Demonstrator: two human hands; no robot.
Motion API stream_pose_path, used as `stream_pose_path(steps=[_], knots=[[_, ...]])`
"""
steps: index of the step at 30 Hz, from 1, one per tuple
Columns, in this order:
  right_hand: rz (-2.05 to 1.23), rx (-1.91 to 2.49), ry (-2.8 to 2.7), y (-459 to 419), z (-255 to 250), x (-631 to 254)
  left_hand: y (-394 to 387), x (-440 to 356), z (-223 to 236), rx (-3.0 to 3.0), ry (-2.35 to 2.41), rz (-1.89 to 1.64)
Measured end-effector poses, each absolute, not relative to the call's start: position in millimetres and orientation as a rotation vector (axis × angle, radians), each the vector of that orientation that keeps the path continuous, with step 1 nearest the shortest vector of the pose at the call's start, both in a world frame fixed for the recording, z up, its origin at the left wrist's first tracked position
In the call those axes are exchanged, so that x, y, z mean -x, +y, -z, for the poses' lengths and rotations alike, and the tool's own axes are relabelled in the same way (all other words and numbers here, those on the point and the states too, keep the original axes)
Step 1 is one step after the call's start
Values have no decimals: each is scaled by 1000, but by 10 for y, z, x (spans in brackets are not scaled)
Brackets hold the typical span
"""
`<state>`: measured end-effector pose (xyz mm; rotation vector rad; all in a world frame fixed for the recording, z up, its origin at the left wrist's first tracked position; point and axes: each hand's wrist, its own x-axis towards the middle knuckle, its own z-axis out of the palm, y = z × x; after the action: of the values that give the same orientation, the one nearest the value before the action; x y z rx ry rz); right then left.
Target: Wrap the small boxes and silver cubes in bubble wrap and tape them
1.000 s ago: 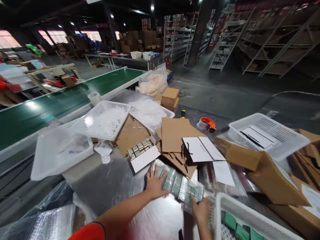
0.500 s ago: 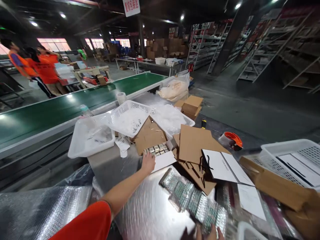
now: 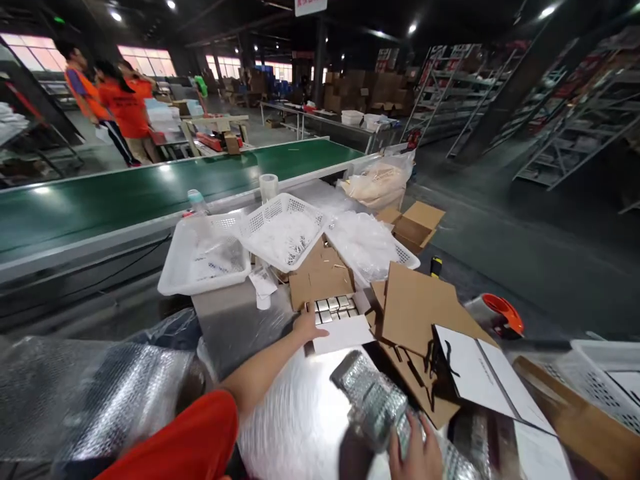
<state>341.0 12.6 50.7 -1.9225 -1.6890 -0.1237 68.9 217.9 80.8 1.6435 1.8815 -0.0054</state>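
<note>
My left hand (image 3: 306,326) grips the left end of an open white box (image 3: 343,333). Its fingers curl at the box's edge and the thumb lies along the front. Several small shiny silver-gold packs (image 3: 334,309) stand in rows inside the box. At the lower right, my right hand (image 3: 416,448) has its fingers closed on a strip of bubble-wrapped packets (image 3: 377,398). The strip lies slantwise on the table, its far end close to the box. What the wrap holds is blurred.
White baskets (image 3: 173,267) with plastic bags stand behind the box. Cardboard sheets (image 3: 420,307), a white paper bag (image 3: 473,367) and an orange tape dispenser (image 3: 505,313) lie right. A bubble-wrap roll (image 3: 125,393) is at left; beyond runs a green conveyor (image 3: 210,177).
My right hand has come further into view and up along the bubble-wrapped strip, closing on it. The left hand stays at the box's left end, its thumb now along the front. The view has shifted.
</note>
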Motion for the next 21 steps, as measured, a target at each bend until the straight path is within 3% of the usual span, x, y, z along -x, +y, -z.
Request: stream_pose_path(steps=[5, 11, 21], knots=[[-10, 1690, -2127, 1358, -616, -3047, 2301, -701, -847, -1763, 1997, -54], [35, 1557, -2550, 2549, -429, -2647, 2366, -844, -810, -2170, 1717, -209], [-35, 1484, -2702, 2792, -207, -2554, 2412, -1070, -710, -1974, 1842, -122]])
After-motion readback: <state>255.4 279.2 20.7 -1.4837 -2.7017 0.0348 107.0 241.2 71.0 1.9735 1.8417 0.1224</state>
